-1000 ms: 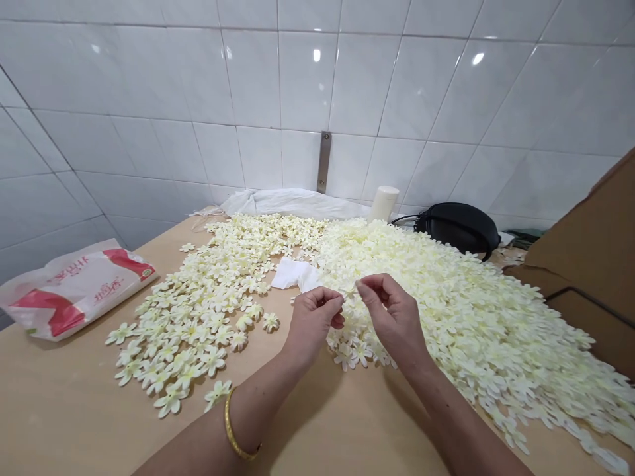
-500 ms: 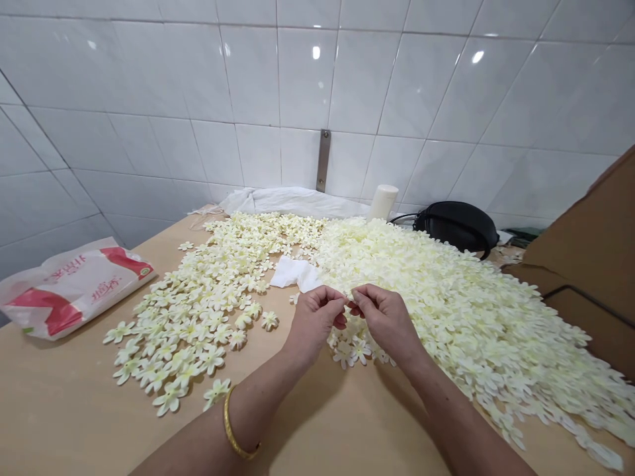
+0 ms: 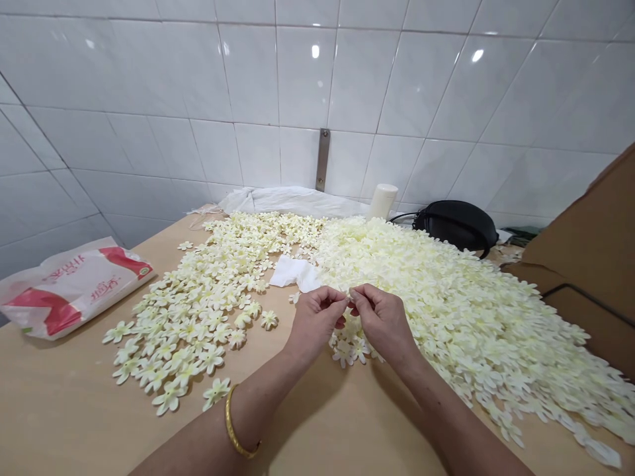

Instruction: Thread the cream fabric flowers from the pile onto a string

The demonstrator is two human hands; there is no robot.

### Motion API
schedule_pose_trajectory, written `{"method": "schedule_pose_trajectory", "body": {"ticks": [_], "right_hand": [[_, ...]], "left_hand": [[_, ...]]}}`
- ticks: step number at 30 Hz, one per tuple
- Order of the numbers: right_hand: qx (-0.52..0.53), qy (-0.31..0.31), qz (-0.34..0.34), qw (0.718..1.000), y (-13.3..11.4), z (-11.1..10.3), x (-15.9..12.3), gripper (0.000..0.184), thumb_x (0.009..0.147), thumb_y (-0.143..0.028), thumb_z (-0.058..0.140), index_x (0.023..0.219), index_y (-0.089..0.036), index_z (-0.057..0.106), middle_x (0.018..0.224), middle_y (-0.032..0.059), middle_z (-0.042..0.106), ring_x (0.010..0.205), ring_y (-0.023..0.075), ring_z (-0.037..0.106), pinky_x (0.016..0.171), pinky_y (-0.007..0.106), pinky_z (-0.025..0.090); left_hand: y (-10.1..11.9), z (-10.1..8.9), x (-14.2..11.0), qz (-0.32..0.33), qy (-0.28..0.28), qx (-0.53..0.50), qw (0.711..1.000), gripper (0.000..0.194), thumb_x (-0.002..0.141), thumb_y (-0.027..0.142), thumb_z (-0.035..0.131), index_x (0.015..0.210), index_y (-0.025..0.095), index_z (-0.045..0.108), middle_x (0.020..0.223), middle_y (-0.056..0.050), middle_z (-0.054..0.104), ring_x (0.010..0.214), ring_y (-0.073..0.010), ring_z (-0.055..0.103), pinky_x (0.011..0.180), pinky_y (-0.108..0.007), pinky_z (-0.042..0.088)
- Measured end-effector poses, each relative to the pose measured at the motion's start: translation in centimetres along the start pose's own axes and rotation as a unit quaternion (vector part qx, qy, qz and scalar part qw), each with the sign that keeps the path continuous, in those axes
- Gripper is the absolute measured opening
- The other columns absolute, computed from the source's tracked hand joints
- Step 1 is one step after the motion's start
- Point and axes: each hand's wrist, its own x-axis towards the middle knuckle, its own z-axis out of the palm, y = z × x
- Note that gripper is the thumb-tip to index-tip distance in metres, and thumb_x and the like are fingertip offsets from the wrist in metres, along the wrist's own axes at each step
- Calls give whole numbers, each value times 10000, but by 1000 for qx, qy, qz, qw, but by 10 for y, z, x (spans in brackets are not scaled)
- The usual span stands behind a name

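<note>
On the table [image 3: 307, 423], the packet [image 3: 79, 284] lies left of the loose flowers [image 3: 188, 330]; I can't see its contents. My left hand [image 3: 316, 322] and right hand [image 3: 381, 322] meet before the heap [image 3: 456, 311], fingertips pinched nearly closed, their hold unclear.

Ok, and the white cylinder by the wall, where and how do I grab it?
I'd grip the white cylinder by its upper sides, from above: it looks round and its top shows free, while the flower pile hides its base and the tiled wall rises behind.
</note>
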Motion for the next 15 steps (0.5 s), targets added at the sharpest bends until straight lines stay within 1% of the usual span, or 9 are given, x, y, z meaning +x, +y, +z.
{"method": "schedule_pose_trajectory", "body": {"ticks": [4, 8, 9, 10, 12, 14, 15], "right_hand": [[9, 10, 8, 1000, 4, -1, 2, 237, 785, -289, 419, 610, -165, 519, 573, 17, 552, 539, 128, 508, 487, 229, 378], [5, 62, 24, 998, 6, -7, 6, 230, 807, -302, 390, 636, -178, 480, 590, 12, 529, 560, 129, 499, 498, 237, 389], [9, 65, 22, 998, 6, -8, 7, 225, 805, -315, 401, 643, -180, 476, 584, 5, 516, 554, 126, 493, 504, 239, 393], [21, 58, 14, 998, 5, -9, 7, 207, 796, -330, 426, 665, -179, 483, 586, -1, 510, 552, 122, 489, 510, 239, 396], [54, 10, -10, 998, 3, -9, 6, 169, 760, -342, 493, 747, -175, 515, 620, -2, 526, 568, 120, 492, 522, 235, 403], [74, -40, -22, 996, 2, -8, 5, 165, 743, -321, 517, 806, -171, 544, 652, 5, 550, 591, 123, 500, 539, 236, 410], [80, -52, -18, 995, 2, -7, 5, 156, 744, -307, 511, 802, -169, 556, 655, 7, 557, 598, 124, 504, 550, 238, 415]], "left_hand": [[-1, 0, 1, 0, 7, -1, 1000, 58, 602, 175, 568, 566, 133, 550, 481, 43, 499, 442, -64, 465, 490, -204, 410], [-3, -2, 2, -3, 22, 1, 1000, 67, 602, 182, 570, 563, 142, 533, 465, 55, 467, 431, -66, 457, 481, -208, 415], [-4, -2, 3, -3, 29, 0, 1000, 78, 603, 192, 575, 562, 143, 531, 468, 55, 466, 429, -66, 455, 477, -210, 415], [-4, -2, 3, -1, 33, -2, 999, 89, 605, 203, 578, 561, 144, 529, 471, 54, 466, 428, -66, 453, 474, -210, 413], [-3, -3, 3, 6, 30, -6, 999, 91, 607, 206, 579, 562, 142, 532, 478, 52, 471, 432, -65, 453, 475, -207, 407], [-1, -3, 2, 13, 16, -11, 1000, 76, 610, 193, 570, 566, 140, 537, 480, 48, 480, 439, -65, 455, 481, -203, 401], [-1, -3, 1, 13, 9, -14, 1000, 71, 610, 187, 566, 566, 139, 538, 478, 47, 483, 441, -65, 456, 484, -201, 399]]}}
